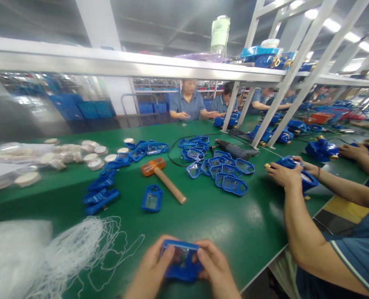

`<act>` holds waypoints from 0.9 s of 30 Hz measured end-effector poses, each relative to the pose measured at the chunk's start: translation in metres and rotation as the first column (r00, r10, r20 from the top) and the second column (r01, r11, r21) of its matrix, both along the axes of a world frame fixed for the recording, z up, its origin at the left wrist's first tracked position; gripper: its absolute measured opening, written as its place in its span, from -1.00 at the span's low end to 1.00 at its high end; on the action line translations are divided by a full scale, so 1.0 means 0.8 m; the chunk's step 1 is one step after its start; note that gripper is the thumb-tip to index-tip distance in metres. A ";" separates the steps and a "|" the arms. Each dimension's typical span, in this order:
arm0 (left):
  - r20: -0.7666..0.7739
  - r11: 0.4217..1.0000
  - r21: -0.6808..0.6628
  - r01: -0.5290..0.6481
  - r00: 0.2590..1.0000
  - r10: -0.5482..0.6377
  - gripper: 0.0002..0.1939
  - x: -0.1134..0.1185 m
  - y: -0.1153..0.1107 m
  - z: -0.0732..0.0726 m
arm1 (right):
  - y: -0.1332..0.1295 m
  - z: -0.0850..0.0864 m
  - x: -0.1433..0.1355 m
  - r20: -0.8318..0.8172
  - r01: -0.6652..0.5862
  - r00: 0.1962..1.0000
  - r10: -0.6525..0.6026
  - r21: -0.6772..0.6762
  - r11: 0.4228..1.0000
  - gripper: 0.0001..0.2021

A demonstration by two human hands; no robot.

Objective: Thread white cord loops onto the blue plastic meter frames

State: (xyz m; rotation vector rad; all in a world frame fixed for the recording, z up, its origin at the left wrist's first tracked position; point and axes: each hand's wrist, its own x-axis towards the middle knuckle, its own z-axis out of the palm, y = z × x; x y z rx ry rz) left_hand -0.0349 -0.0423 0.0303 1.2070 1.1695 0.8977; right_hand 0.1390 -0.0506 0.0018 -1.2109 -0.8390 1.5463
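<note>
Close to the front of the table, a blue plastic cover with a clear window (184, 270) is held between my two hands. My left hand (155, 265) grips its left side, thumb on top. My right hand (213, 263) has hold of the right side, fingers bent round the edge. Beyond them a single blue cover (152, 199) lies flat on the green table (221, 232). A mallet with an orange head and wooden handle (164, 178) rests just past it. To the left, white stringy loops (87, 245) spread beside a white plastic bag (13, 253).
Several blue covers (223, 170) lie mid-table, near a dark power tool (234, 148) with a cable. More stand in a row (101, 191) leftward. Round whitish discs (94, 162) lie far left. A co-worker's hands (285, 174) hold a blue meter body at right. Shelf posts (274, 108) rise behind.
</note>
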 end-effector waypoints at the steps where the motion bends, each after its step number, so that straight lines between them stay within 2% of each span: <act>1: -0.018 1.000 0.018 0.015 1.000 -0.015 -0.59 0.001 0.001 -0.001 | 0.000 0.002 0.000 0.035 -0.004 0.999 0.003 0.011 1.000 -0.56; 4: -0.078 0.997 0.074 0.035 0.997 -0.029 -0.62 0.005 0.000 -0.002 | -0.001 0.008 0.000 0.088 -0.022 0.996 0.020 0.020 1.000 -0.56; 8: -0.186 0.991 0.131 -0.028 0.981 0.053 -0.69 0.011 -0.002 0.001 | 0.000 0.014 -0.001 0.123 -0.075 0.990 0.062 0.106 0.991 -0.59; 11: -0.204 0.987 0.146 -0.061 0.975 0.090 -0.72 0.013 -0.001 0.003 | 0.000 0.010 0.000 0.169 -0.105 0.983 0.074 0.179 0.978 -0.63; 16: -0.187 0.989 0.149 -0.011 0.982 0.039 -0.80 0.019 0.002 0.005 | 0.002 -0.005 0.003 0.281 -0.145 0.957 0.072 0.249 0.958 -0.68; 21: -0.214 0.985 0.175 0.004 0.976 0.034 -0.73 0.025 -0.001 0.002 | 0.007 -0.006 0.009 0.380 -0.217 0.918 0.117 0.232 0.948 -0.71; 24: -0.223 0.985 0.153 0.075 0.974 -0.040 -0.65 0.020 -0.004 0.006 | 0.010 -0.004 0.013 0.367 -0.194 0.924 0.105 0.216 0.957 -0.70; 27: -0.205 0.984 0.079 0.163 0.968 -0.144 -0.63 0.011 -0.005 0.020 | 0.013 -0.003 0.016 0.343 -0.207 0.930 0.135 0.180 0.962 -0.68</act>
